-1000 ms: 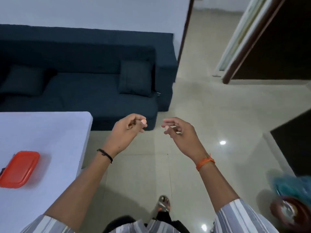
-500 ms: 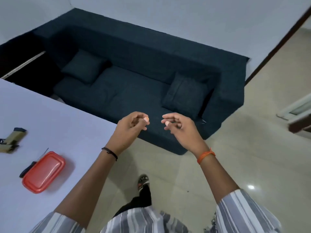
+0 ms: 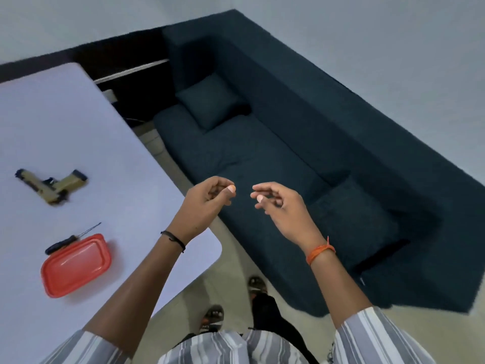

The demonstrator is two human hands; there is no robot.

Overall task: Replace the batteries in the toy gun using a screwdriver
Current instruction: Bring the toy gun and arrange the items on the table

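Red lidded box (image 3: 76, 265), contents hidden, on table (image 3: 105, 143) beside screwdriver (image 3: 68, 239) and toy gun (image 3: 51, 185); left hand (image 3: 207, 203) and right hand (image 3: 278, 208) raised, fingers loosely curled, empty.

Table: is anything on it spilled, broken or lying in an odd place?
Nothing stands out. The toy gun lies flat on the white table; the screwdriver rests against the closed red container. Neither the left hand nor the right hand touches them.
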